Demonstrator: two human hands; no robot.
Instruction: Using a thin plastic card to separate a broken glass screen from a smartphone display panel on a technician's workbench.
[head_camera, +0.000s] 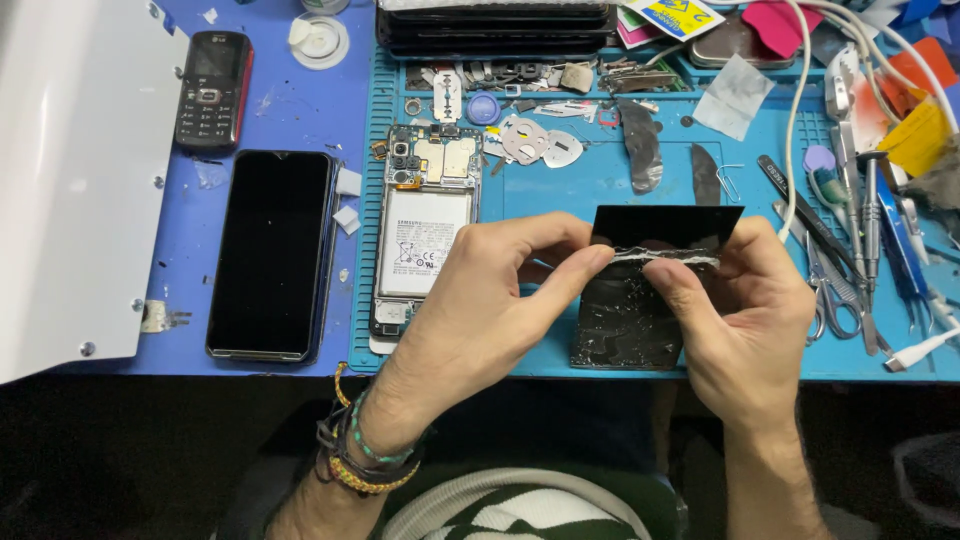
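Observation:
Both my hands hold a black phone back cover (640, 300) above the near edge of a blue work mat (600, 185). The cover's inner side shows shiny glue patches. My left hand (480, 300) pinches a strip of clear adhesive film (670, 257) running across the cover. My right hand (745, 310) grips the cover's right side, thumb on the same strip. An opened smartphone (425, 235) with its white battery and circuit board exposed lies on the mat just left of my left hand.
A black smartphone (270, 255) lies screen up at left, a small keypad phone (212, 88) beyond it, a white panel (70, 180) at far left. Tweezers, scissors (835, 295), screwdrivers and a white cable (795, 120) crowd the mat's right side. Small parts lie at the back.

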